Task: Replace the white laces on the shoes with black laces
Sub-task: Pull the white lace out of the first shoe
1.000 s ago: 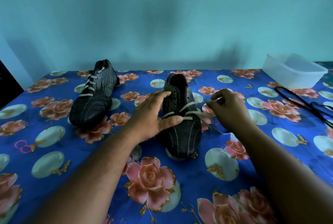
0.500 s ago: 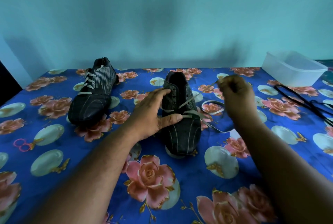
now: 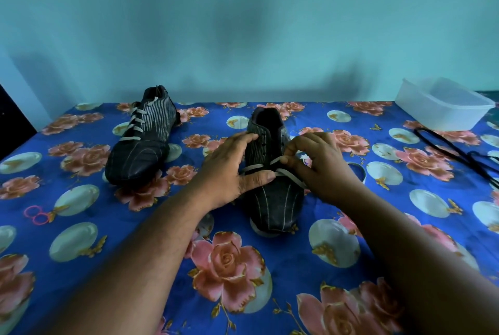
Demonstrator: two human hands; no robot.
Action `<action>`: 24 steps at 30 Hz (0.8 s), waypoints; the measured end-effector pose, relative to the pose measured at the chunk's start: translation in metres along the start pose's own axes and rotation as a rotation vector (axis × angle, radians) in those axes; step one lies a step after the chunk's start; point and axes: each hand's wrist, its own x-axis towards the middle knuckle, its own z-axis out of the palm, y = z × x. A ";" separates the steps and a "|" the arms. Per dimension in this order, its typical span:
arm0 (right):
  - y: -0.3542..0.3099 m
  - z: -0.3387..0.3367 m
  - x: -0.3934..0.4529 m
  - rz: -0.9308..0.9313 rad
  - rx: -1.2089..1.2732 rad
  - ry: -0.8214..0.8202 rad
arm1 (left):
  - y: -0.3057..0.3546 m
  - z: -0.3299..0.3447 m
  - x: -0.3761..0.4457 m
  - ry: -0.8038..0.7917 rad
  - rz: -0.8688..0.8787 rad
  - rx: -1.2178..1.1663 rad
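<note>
Teal wall rises behind a table draped in a glossy blue floral tablecloth (image 3: 140, 275). The left hand (image 3: 229, 170) lies over the near shoe (image 3: 272, 199), fingers spread along its left side and the thumb pressing across the vamp. The right hand (image 3: 321, 170) curls its fingertips into a pinch on the flat white lace (image 3: 290, 176), which is threaded only through the lowest eyelets; the upper eyelets show as bare dark dots. The shoe is dark and pinstriped, toe toward the viewer. A second shoe (image 3: 143, 140), fully laced in white, sits well apart to the left. Black laces (image 3: 456, 154) trail off the right edge, beside a translucent plastic container (image 3: 442, 105). Loose lace beyond the right hand is partly hidden.
</note>
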 end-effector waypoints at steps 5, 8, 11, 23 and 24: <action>0.001 -0.016 0.005 0.181 0.328 0.250 | 0.000 0.000 0.002 0.008 0.020 -0.015; 0.023 -0.031 0.008 0.427 0.435 0.552 | 0.000 0.000 0.001 -0.001 0.013 -0.013; 0.047 -0.048 0.007 0.610 0.370 0.700 | 0.001 0.000 0.000 -0.006 0.003 0.000; -0.004 -0.032 -0.005 -0.115 0.288 -0.237 | 0.002 -0.001 -0.001 -0.006 -0.003 0.042; -0.004 -0.031 -0.005 -0.148 0.259 -0.266 | 0.002 -0.001 -0.001 -0.003 0.002 0.053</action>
